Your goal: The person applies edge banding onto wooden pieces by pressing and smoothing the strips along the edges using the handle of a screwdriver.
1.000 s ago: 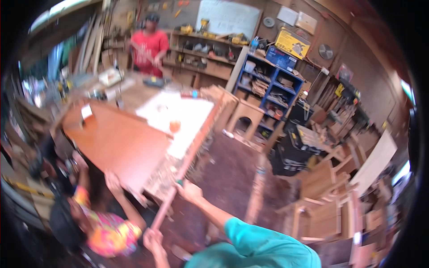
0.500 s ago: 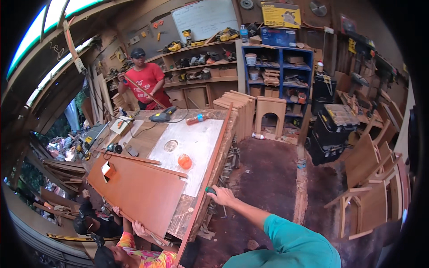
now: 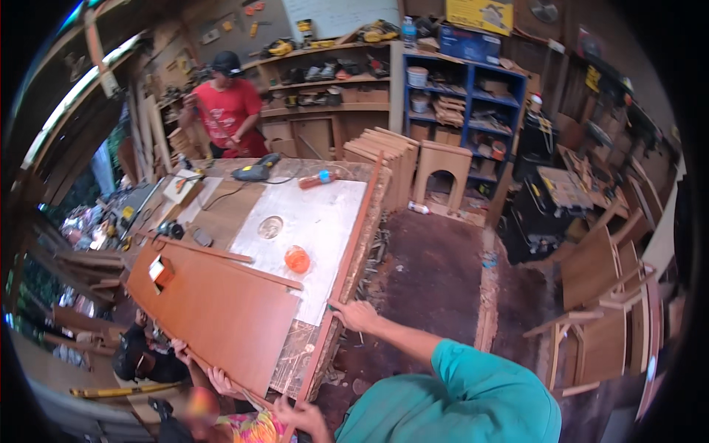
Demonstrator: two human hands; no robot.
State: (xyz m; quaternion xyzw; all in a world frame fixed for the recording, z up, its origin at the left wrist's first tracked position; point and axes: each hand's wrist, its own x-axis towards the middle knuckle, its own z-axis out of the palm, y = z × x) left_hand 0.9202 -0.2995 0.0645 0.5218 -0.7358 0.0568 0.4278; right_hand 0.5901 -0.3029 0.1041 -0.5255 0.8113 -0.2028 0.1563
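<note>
My right hand (image 3: 354,316) is closed on a small green item (image 3: 333,306), mostly hidden, against a long, narrow wooden strip (image 3: 349,251) along the right edge of the cluttered workbench (image 3: 360,230). My left hand (image 3: 301,415) grips the near end of this strip at the bottom. Left of the strip lie a brown panel (image 3: 214,303), a white board (image 3: 325,221) and an orange round item (image 3: 297,258). A co-worker's hand (image 3: 220,381) holds the panel's near edge.
A worker in red (image 3: 225,114) stands behind the bench with a stick. A blue shelf (image 3: 467,96), arched wooden pieces (image 3: 442,153) and black toolboxes (image 3: 535,236) stand behind. Chair frames (image 3: 605,310) line the right. Two co-workers (image 3: 136,351) crouch at lower left.
My view has swung from its tilt a second ago. My right hand stays on the strip, slightly shifted left. My left hand, out of sight half a second ago, shows again.
</note>
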